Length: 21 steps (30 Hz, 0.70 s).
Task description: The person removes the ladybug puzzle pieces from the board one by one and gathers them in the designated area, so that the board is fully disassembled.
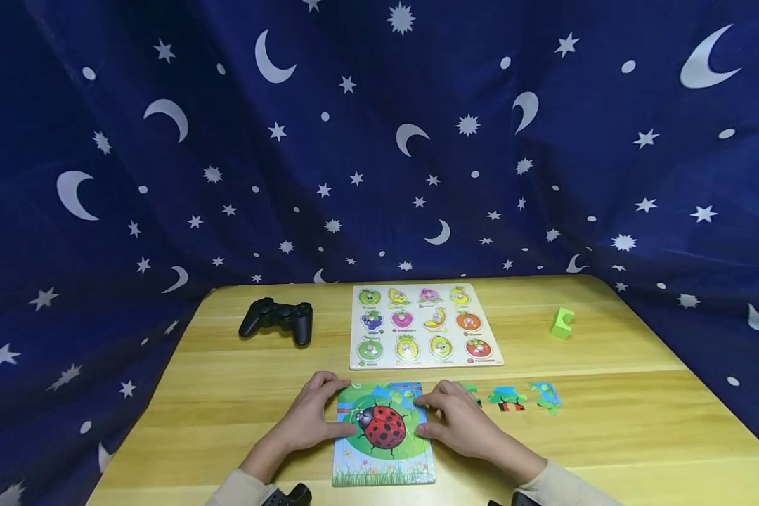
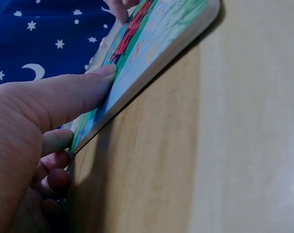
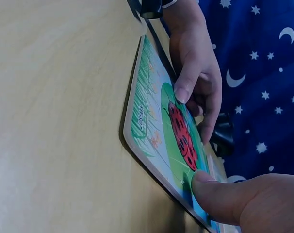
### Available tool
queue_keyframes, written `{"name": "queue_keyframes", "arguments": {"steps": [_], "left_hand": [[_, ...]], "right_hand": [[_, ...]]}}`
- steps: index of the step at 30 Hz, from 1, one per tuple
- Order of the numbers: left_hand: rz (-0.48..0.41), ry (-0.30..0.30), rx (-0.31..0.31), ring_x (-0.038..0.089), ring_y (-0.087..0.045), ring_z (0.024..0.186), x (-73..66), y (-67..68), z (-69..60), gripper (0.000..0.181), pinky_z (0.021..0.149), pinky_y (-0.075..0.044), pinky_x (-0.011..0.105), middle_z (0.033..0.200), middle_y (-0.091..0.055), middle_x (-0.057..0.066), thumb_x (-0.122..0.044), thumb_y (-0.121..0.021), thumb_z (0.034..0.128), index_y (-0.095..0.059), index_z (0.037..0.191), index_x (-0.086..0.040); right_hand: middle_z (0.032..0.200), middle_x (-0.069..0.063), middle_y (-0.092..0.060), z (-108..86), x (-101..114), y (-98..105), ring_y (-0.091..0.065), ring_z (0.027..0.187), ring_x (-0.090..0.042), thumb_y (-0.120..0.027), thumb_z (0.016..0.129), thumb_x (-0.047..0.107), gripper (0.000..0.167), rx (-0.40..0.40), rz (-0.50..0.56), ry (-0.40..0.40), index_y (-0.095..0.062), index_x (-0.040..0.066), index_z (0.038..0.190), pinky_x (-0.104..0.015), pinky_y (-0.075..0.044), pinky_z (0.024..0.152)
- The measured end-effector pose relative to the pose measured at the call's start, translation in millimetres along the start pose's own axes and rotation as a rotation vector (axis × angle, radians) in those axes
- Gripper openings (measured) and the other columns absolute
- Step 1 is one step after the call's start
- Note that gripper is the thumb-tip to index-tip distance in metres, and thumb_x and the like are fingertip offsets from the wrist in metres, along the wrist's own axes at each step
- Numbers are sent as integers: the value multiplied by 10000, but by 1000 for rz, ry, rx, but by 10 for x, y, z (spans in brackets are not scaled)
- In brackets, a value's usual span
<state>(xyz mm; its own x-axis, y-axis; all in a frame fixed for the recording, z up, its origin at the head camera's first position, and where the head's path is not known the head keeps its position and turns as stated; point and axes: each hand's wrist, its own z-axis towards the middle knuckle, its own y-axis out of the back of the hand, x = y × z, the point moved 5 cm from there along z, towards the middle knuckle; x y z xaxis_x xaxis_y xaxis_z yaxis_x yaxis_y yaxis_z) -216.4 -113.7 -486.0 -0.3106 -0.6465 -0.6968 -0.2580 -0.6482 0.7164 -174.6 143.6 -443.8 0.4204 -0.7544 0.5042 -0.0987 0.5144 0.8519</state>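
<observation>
A ladybug jigsaw puzzle [image 1: 382, 472] on a thick board lies near the table's front edge, between both hands. My left hand [image 1: 306, 420] holds its left side, thumb on the picture and index finger by the upper left corner. In the left wrist view, the other fingers bend beside the board's edge. My right hand [image 1: 462, 422] holds the right side, with thumb and index fingertips on the board's right margin; the right wrist view hides its other fingers. Loose puzzle pieces [image 1: 508, 398] lie just right of the right hand, one partly covered by it.
Behind the puzzle lies a white fruit peg board [image 1: 424, 327]. A black game controller [image 1: 277, 320] is at the back left, and a green block [image 1: 562, 323] with a curved notch at the back right. A dark blue curtain [image 1: 379, 140] with moons and stars surrounds the table [image 1: 240, 393].
</observation>
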Motion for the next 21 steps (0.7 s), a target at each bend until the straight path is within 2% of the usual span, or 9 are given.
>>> {"name": "queue_keyframes", "arguments": {"steps": [7, 21], "left_hand": [[-19, -5, 9, 294, -433, 1246, -30, 30, 26, 813, 1049, -374, 573, 1316, -445, 86, -441, -856, 719, -553, 1387, -91], [-1, -7, 32, 290, -431, 1246, -28, 1, 3, 815, 1056, -362, 583, 1320, -449, 87, -461, -842, 730, -547, 1394, -90]], "right_hand": [[884, 72, -533, 22, 4, 16, -383, 817, -41, -788, 809, 347, 410, -11, 24, 7, -727, 113, 1139, -237, -302, 705], [889, 83, -534, 42, -11, -35, -394, 834, -56, -796, 792, 375, 388, -47, -39, 2, -735, 136, 1091, -272, -313, 727]]}}
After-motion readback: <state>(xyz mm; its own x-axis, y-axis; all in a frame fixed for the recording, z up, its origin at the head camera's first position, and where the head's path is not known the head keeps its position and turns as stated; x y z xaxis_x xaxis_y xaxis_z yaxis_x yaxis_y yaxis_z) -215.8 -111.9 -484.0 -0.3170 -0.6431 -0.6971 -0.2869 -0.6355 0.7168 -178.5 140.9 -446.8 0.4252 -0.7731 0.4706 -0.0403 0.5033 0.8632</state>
